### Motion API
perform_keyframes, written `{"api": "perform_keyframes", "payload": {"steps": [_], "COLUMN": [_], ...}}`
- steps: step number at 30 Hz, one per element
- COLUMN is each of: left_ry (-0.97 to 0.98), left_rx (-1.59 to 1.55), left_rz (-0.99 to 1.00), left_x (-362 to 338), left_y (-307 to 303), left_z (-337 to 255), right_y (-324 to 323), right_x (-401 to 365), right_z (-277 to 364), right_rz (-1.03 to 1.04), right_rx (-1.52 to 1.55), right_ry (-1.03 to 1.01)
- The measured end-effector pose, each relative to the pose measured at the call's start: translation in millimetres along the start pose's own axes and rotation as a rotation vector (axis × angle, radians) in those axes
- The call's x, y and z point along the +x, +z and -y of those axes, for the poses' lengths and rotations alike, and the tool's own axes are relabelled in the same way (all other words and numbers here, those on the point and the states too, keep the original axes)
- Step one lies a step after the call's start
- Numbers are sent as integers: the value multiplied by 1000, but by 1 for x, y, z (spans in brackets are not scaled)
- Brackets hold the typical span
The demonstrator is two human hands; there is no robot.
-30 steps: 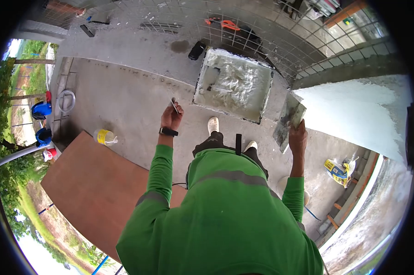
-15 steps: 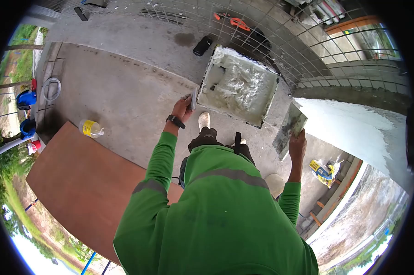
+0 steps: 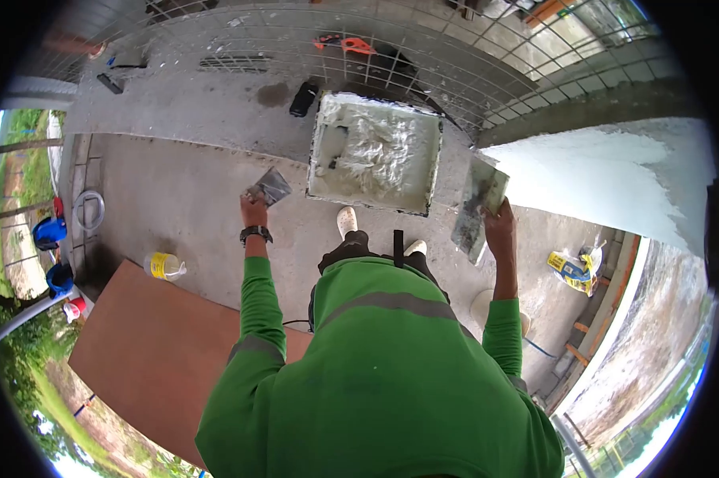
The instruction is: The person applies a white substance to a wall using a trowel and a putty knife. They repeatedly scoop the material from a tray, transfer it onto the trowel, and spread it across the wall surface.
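Observation:
My left hand (image 3: 253,209) is closed around a wide-bladed putty knife (image 3: 275,186), its dark blade turned up and to the right. In my right hand (image 3: 500,226) is a rectangular plastering trowel (image 3: 471,211), smeared with grey-white residue; its handle is mostly hidden by the fingers. Between the two tools, slightly farther out, a shallow rectangular tub (image 3: 367,203) stands on the concrete floor. White wet plaster (image 3: 387,147) lies in it, heaped and ridged toward the middle. Both tools are apart from the tub. The trowel is close to a partly white-coated wall (image 3: 574,163).
Wire mesh (image 3: 423,60) stands beyond the tub. A black object (image 3: 304,99) and an orange-handled tool (image 3: 347,45) lie near it. At left are a brown board (image 3: 152,350) and a yellow-labelled bottle (image 3: 164,266). A yellow-blue bag (image 3: 574,271) sits at right.
My left hand has moved left, away from the tub, and the putty knife's blade now shows its flat face. My right hand has shifted slightly left with the trowel. The view has turned.

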State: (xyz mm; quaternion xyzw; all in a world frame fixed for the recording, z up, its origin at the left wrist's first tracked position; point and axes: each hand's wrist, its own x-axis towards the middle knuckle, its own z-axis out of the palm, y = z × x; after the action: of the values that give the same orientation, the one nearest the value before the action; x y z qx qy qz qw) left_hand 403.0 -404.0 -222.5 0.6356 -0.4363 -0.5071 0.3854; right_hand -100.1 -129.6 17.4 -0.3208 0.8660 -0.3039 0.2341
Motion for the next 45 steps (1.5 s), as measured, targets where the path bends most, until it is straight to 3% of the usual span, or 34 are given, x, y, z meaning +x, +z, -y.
{"api": "perform_keyframes", "payload": {"steps": [2, 4, 6, 8, 9, 11, 15, 17, 18, 20, 23, 35, 40, 42, 45], "left_ry": [137, 152, 167, 192, 192, 367, 469, 877, 877, 859, 1007, 972, 956, 807, 805], "left_rx": [-57, 10, 80, 245, 245, 544, 665, 602, 601, 837, 902, 970, 982, 984, 993], "left_rz": [-26, 44, 107, 267, 269, 335, 379, 446, 455, 735, 850, 1139, 1164, 1207, 1202], "left_x": [-2, -13, -24, -35, -41, -49, -42, -33, -34, -37, -24, -20, -34, -33, -29], "left_y": [23, 44, 63, 82, 94, 120, 158, 169, 172, 178, 187, 197, 204, 206, 210], "left_z": [-58, -115, -157, -181, -189, -197, -185, -175, -180, -197, -178, -177, -169, -170, -166], "right_y": [7, 14, 45, 66, 74, 82, 87, 83, 81, 76, 69, 64, 66, 65, 65], "right_x": [12, 23, 41, 52, 55, 57, 54, 49, 46, 40, 29, -2, -6, -8, -6], "right_z": [24, 67, 70, 90, 102, 122, 129, 124, 121, 110, 97, 71, 62, 62, 58], "right_rz": [92, 250, 356, 366, 364, 308, 157, 109, 105, 78, 31, -71, -101, -116, -103], "right_rx": [166, 226, 308, 160, 160, 75, 47, 57, 57, 57, 79, 157, 139, 147, 142], "right_ry": [-7, 1, -78, -144, -142, -100, -114, -101, -93, -17, 37, 171, 175, 170, 193]}}
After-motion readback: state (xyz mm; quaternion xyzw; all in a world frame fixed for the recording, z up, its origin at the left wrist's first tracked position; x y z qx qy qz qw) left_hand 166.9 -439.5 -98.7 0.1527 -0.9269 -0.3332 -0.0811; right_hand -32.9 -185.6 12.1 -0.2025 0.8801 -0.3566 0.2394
